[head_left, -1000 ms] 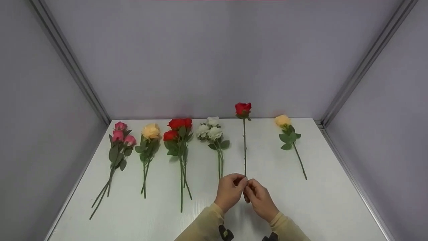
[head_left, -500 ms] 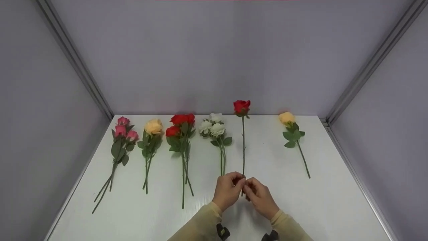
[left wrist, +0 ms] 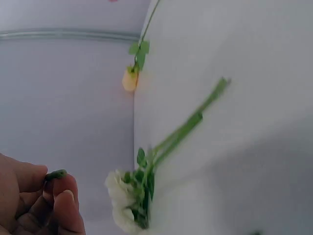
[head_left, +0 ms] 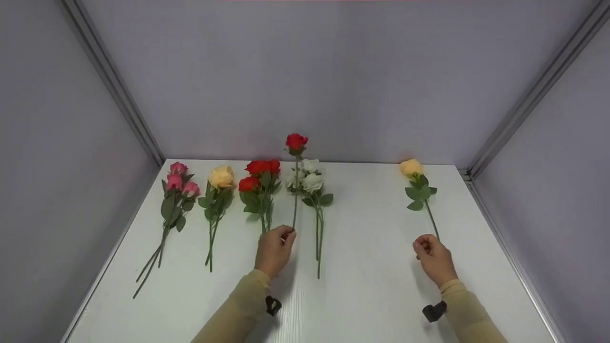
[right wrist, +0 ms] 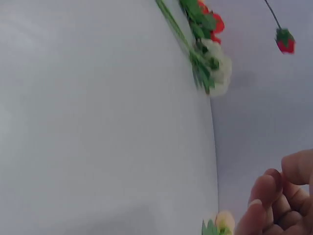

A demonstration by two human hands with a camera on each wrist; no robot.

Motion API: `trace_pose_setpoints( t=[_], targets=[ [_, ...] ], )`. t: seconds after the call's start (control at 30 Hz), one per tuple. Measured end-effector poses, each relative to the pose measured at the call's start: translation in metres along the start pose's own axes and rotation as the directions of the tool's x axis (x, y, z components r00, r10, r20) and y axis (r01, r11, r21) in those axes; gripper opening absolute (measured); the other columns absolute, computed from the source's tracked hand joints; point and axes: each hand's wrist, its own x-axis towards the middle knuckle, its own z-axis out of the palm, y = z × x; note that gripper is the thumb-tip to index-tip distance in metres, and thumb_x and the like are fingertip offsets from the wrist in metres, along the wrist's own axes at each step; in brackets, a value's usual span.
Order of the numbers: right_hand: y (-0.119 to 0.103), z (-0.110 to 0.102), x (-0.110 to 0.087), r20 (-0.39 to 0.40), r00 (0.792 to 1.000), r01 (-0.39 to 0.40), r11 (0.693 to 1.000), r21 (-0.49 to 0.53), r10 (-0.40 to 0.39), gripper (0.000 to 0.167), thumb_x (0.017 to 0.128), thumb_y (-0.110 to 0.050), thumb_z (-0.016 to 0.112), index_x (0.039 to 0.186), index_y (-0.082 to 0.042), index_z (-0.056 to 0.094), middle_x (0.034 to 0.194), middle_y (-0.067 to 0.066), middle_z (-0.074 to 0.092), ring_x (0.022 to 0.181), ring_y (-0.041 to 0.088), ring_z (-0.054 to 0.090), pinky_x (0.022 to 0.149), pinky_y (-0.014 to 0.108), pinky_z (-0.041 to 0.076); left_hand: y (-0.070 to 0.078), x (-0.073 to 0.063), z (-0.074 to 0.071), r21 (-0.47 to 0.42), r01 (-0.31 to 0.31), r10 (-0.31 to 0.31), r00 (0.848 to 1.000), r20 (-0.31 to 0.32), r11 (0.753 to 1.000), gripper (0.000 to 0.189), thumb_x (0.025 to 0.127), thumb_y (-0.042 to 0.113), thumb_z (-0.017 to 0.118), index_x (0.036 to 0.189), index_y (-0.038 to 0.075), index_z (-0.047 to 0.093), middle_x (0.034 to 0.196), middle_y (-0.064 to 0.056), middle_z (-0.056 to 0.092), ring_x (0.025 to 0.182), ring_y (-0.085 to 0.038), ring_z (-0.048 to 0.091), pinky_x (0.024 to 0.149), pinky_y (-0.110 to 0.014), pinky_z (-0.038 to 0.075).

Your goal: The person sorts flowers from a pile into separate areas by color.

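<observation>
My left hand pinches a long-stemmed red rose near the lower end of its stem. The rose stands upright, its bloom above the others, and overlaps the white roses in the head view. Between thumb and fingers, the cut stem end pokes out in the left wrist view. My right hand hangs with loosely bent fingers and holds nothing. It overlaps the lower stem of a single yellow rose lying at the right.
Three red roses lie beside the white ones, partly behind my left hand. Farther left lie yellow roses and pink roses. Grey panels wall in the white table at the back and sides.
My left hand has carried the red rose leftward, from right of the white roses to in front of them. My right hand has let go of its stem and moved right, toward the single yellow rose.
</observation>
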Motion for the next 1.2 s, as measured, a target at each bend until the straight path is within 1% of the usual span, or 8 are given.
trace_pose_setpoints(
  t=[0.07,0.2,0.37,0.5,0.73,0.93,1.03,1.2],
  targets=[
    [0.011,-0.015,0.005,-0.035,0.999,-0.028,0.997,-0.068,0.026,0.020,0.099,-0.021,0.054,0.106,-0.002,0.056,0.089,0.009,0.058,0.076,0.017,0.059,0.063,0.024,0.048,-0.015,0.000,-0.009,0.051,-0.017,0.020,0.998,-0.058,0.999,0.008,0.092,0.010,0.065,0.092,0.006,0.071,0.075,0.002,0.064,0.065,-0.009,0.057,0.058,-0.027,0.048],
    [0.031,-0.035,0.008,-0.056,0.994,-0.102,0.987,-0.123,0.096,0.027,0.100,-0.026,0.050,0.110,-0.001,0.054,0.092,0.010,0.058,0.078,0.016,0.059,0.064,0.024,0.047,-0.039,-0.003,-0.018,0.087,-0.002,0.013,0.993,-0.121,0.996,0.005,0.090,0.008,0.066,0.088,0.005,0.070,0.073,0.000,0.065,0.064,-0.012,0.058,0.058,-0.030,0.048],
    [0.048,-0.040,0.008,-0.069,0.981,-0.190,0.971,-0.146,0.181,0.030,0.100,-0.026,0.049,0.112,0.001,0.053,0.095,0.012,0.058,0.081,0.020,0.056,0.066,0.028,0.045,-0.052,0.000,-0.025,0.076,0.104,-0.092,0.985,-0.147,0.992,0.006,0.090,0.009,0.066,0.088,0.005,0.070,0.073,-0.001,0.064,0.063,-0.012,0.056,0.056,-0.029,0.046],
    [0.057,-0.037,0.010,-0.081,0.970,-0.240,0.957,-0.165,0.229,0.033,0.099,-0.026,0.049,0.115,0.002,0.052,0.101,0.015,0.057,0.087,0.025,0.054,0.069,0.032,0.044,-0.059,0.014,-0.033,0.078,0.187,-0.174,0.973,-0.153,0.979,0.010,0.092,0.013,0.064,0.089,0.005,0.069,0.073,-0.001,0.063,0.064,-0.015,0.055,0.058,-0.032,0.045],
    [0.068,-0.026,0.014,-0.084,0.950,-0.309,0.945,-0.112,0.300,0.039,0.099,-0.027,0.047,0.123,0.004,0.047,0.115,0.022,0.054,0.103,0.034,0.052,0.084,0.044,0.043,-0.069,0.046,-0.040,0.125,0.265,-0.252,0.961,-0.110,0.956,0.014,0.095,0.015,0.060,0.093,0.003,0.069,0.081,-0.007,0.065,0.072,-0.021,0.058,0.067,-0.039,0.048],
    [0.074,-0.023,0.014,-0.107,0.919,-0.387,0.920,-0.063,0.379,0.046,0.100,-0.032,0.046,0.129,0.003,0.042,0.120,0.023,0.050,0.105,0.035,0.052,0.084,0.045,0.043,-0.066,0.066,-0.034,0.176,0.292,-0.287,0.957,-0.052,0.940,0.016,0.095,0.015,0.060,0.097,0.002,0.070,0.085,-0.009,0.067,0.078,-0.024,0.062,0.071,-0.041,0.051],
    [0.076,-0.023,0.015,-0.099,0.908,-0.413,0.910,-0.046,0.407,0.050,0.099,-0.035,0.045,0.132,0.002,0.040,0.124,0.022,0.049,0.107,0.035,0.052,0.086,0.045,0.043,-0.065,0.074,-0.030,0.196,0.288,-0.288,0.957,-0.030,0.938,0.016,0.095,0.014,0.060,0.095,0.002,0.070,0.084,-0.009,0.067,0.077,-0.024,0.062,0.070,-0.043,0.051],
    [0.079,-0.022,0.017,-0.069,0.903,-0.428,0.903,-0.044,0.425,0.052,0.099,-0.038,0.044,0.134,0.000,0.039,0.127,0.022,0.048,0.110,0.035,0.052,0.089,0.045,0.042,-0.072,0.082,-0.020,0.244,0.292,-0.302,0.953,0.003,0.925,0.017,0.095,0.013,0.059,0.085,0.004,0.069,0.076,-0.007,0.063,0.069,-0.021,0.057,0.062,-0.039,0.048]
  ],
)
